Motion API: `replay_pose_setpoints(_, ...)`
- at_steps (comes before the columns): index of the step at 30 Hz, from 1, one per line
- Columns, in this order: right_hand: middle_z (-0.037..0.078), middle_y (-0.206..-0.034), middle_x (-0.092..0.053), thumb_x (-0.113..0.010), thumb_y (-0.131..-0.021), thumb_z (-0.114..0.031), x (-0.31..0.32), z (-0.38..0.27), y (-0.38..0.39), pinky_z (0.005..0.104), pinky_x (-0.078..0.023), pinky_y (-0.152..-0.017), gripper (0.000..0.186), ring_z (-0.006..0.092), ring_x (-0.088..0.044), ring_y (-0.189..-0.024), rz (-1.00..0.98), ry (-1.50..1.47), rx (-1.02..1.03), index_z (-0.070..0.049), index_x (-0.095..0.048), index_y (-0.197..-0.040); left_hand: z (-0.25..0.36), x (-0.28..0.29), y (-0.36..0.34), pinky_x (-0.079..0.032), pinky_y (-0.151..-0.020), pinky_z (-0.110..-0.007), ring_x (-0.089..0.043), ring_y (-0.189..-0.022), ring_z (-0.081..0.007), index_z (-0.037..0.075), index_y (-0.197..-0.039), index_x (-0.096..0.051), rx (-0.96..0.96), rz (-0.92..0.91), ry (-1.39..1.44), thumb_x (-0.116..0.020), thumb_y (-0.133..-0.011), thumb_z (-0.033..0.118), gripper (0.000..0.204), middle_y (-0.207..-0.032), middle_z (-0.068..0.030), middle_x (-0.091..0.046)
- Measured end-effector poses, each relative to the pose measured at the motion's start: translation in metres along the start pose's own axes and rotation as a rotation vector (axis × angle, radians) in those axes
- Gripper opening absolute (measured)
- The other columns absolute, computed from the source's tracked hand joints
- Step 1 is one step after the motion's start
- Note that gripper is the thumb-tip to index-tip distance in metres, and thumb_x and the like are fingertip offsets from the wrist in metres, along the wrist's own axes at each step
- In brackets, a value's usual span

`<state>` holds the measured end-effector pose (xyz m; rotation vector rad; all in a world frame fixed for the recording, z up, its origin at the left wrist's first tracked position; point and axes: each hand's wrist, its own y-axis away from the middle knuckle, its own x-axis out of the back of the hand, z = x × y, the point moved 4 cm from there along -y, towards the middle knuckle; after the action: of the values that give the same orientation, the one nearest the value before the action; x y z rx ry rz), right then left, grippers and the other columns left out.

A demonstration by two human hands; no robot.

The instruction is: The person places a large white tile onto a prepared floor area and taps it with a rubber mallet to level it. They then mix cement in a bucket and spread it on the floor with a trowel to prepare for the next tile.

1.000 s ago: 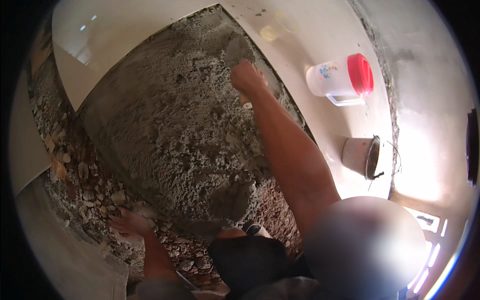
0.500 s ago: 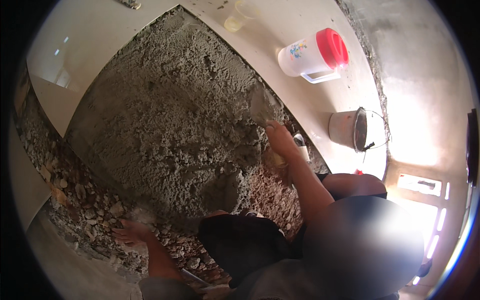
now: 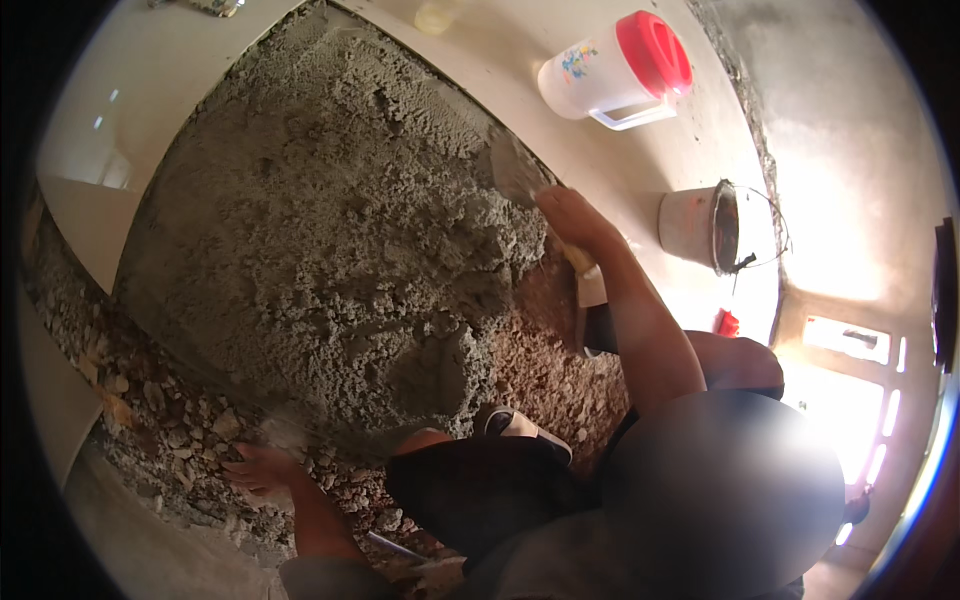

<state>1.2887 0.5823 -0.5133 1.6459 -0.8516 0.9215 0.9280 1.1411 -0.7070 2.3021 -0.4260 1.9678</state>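
Note:
My right hand (image 3: pixel 578 215) is closed round a trowel, its handle hidden in my fist. The mortar-smeared trowel blade (image 3: pixel 515 170) lies flat against the grey wet mortar (image 3: pixel 310 210), close to the edge of the pale tiles. My left hand (image 3: pixel 264 470) rests on broken stones (image 3: pixel 200 430) along the mortar's near-left side, fingers spread and holding nothing. Between my arms, bare reddish rubble (image 3: pixel 550 370) borders a rough lip of mortar.
A clear jug (image 3: pixel 590 75) with a red lid and a grey bucket (image 3: pixel 690 228) stand on pale tiles (image 3: pixel 630 165) at the right. A yellowish cup (image 3: pixel 435 15) is at the far edge. My sandalled foot (image 3: pixel 525 428) is on the rubble; a thin metal tool (image 3: pixel 395 545) lies near my left forearm.
My right hand and the trowel have shifted away from me along the tile edge, while the left hand stays on the stones. More of my sandalled foot shows, and the whole view has shifted slightly.

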Motion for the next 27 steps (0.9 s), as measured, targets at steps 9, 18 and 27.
replay_pose_setpoints(9, 0.017, -0.095, -0.062, -0.040, -0.097, -0.032, -0.042, -0.042, 0.113, 0.0453, -0.053, -0.071, 0.034, 0.0340, -0.065, -0.081, 0.042, -0.071, -0.266, -0.012, -0.048, -0.124, 0.006, 0.009, -0.002, -0.018, -0.108, -0.057, -0.017, -0.143, -0.0260, 0.020, -0.149, -0.024, 0.031, -0.022, 0.078, -0.023, -0.094, 0.066, 0.072, -0.155, -0.0074, -0.020)
replay_pose_setpoints(18, 0.020, -0.096, -0.064, -0.041, -0.095, -0.032, -0.057, -0.001, 0.106, 0.0488, -0.048, -0.078, 0.036, 0.0384, -0.064, -0.084, 0.030, -0.072, -0.533, -0.018, -0.047, -0.129, 0.003, 0.004, -0.005, -0.019, -0.108, -0.059, -0.016, -0.143, -0.0272, 0.016, -0.148, -0.026, -0.038, -0.015, -0.011, -0.023, -0.093, 0.067, 0.075, -0.154, -0.0089, -0.021)
replay_pose_setpoints(27, 0.021, -0.099, -0.066, -0.040, -0.094, -0.035, -0.006, -0.013, 0.066, 0.0427, -0.049, -0.083, 0.042, 0.0328, -0.066, -0.089, 0.021, -0.425, -0.544, -0.006, -0.057, -0.119, 0.005, 0.012, 0.001, -0.016, -0.109, -0.059, -0.014, -0.143, -0.0283, 0.014, -0.148, -0.026, 0.003, -0.031, 0.155, -0.023, -0.095, 0.064, 0.073, -0.154, -0.0120, -0.021)
